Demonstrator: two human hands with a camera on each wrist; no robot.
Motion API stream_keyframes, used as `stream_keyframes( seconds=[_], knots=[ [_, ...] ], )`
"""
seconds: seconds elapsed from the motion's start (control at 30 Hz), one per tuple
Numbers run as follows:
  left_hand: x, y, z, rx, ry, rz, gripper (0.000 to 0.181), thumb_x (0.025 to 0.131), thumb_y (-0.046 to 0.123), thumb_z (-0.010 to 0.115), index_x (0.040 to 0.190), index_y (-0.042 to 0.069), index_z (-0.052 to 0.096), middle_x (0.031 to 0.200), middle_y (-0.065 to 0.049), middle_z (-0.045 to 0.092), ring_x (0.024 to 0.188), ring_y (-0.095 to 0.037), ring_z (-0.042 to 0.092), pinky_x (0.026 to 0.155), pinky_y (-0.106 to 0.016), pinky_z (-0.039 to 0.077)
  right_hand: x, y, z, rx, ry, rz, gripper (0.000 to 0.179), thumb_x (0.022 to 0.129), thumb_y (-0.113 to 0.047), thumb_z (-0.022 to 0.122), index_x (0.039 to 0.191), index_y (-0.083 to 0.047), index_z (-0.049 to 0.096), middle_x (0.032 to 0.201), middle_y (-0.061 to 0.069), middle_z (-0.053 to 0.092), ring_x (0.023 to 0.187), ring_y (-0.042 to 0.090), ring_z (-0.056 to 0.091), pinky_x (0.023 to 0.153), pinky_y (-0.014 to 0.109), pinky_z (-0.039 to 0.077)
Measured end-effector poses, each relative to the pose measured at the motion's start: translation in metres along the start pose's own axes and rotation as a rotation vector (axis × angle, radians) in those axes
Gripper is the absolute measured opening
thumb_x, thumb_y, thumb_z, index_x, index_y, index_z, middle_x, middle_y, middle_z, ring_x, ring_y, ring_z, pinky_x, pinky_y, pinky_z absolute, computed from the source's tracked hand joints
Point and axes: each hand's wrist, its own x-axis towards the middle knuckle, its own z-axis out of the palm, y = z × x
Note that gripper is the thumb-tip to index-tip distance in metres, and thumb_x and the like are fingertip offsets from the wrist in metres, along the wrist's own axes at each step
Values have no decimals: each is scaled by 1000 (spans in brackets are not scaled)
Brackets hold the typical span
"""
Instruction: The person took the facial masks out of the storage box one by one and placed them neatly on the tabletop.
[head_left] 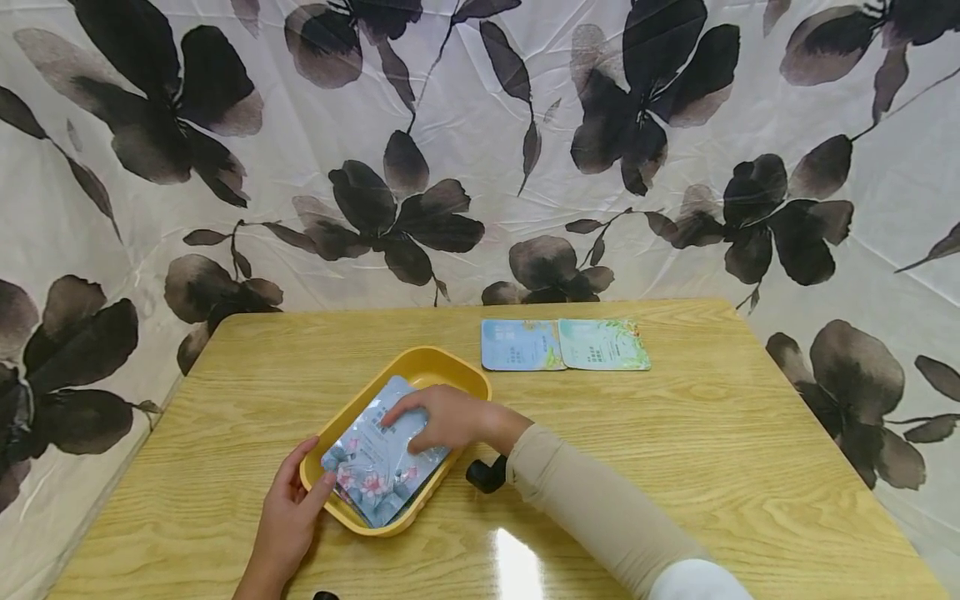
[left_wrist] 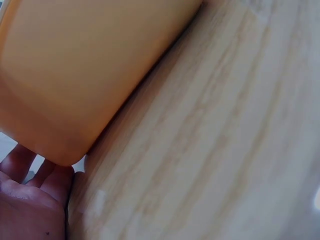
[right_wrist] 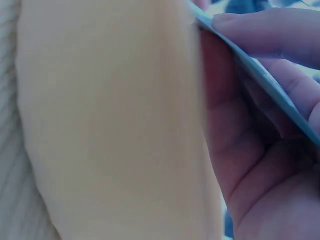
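Floral packet (head_left: 373,454): lay under the right grip (head_left: 447,417), inside the yellow tray (head_left: 446,367).
Edges: the tray's wall stood close beside the right grip; the surface (head_left: 675,450) stretched wide to its right.
Count: one tray; beyond the right grip, one blue pouch (head_left: 517,346) and one green pouch (head_left: 603,344), touching.
Right pose: reached downward, clamped on the packet.
Left grip (head_left: 291,504): clamped on the tray's side, thumb over the rim.

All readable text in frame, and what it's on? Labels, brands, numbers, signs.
None legible, so nothing to quote.
Top packet in the yellow tray: printed lines, too small to read.
Blue packet on the table: print too small to read.
Light-green packet beside it: same.
Wrist views: no lettering I can make out.
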Motion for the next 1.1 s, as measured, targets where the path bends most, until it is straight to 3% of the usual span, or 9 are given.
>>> stream_keyframes(
  seconds=[0.27, 0.5, 0.7, 1.1],
  knots=[
    [1, 0, 0, 30, 13, 0, 54, 101, 3, 58, 149, -5, 33, 142, -33, 38, 107, 10, 53, 82, -9, 49, -24, 10, -21, 77, 115, 33, 42, 86, -10, 76, 125, -25, 71, 134, -7, 60, 114, 10, 55, 92, 26, 47],
    [0, 1, -1, 71, 31, -11, 54, 101, 3, 58, 148, -4, 34, 138, -31, 42, 103, 8, 54, 80, -9, 50, -45, 29, -35, 163, 218, -1, 41, 87, -12, 74, 127, -18, 70, 134, -3, 61, 125, 16, 51, 96, 31, 46],
    [-1, 0, -2, 94, 34, -16, 54, 101, 3, 59, 149, -4, 35, 137, -30, 43, 101, 8, 54, 80, -9, 49, -66, 48, -51, 246, 343, 28, 43, 84, -13, 76, 126, -14, 70, 131, 5, 59, 104, 20, 55, 84, 31, 51],
    [-3, 2, -7, 166, 39, -36, 54, 101, 4, 60, 149, -4, 36, 132, -24, 47, 99, 8, 55, 79, -10, 50, -106, 87, -61, 350, 491, 127, 46, 84, -9, 76, 129, -6, 66, 151, 19, 42, 136, 37, 38, 106, 45, 39]
  ],
)
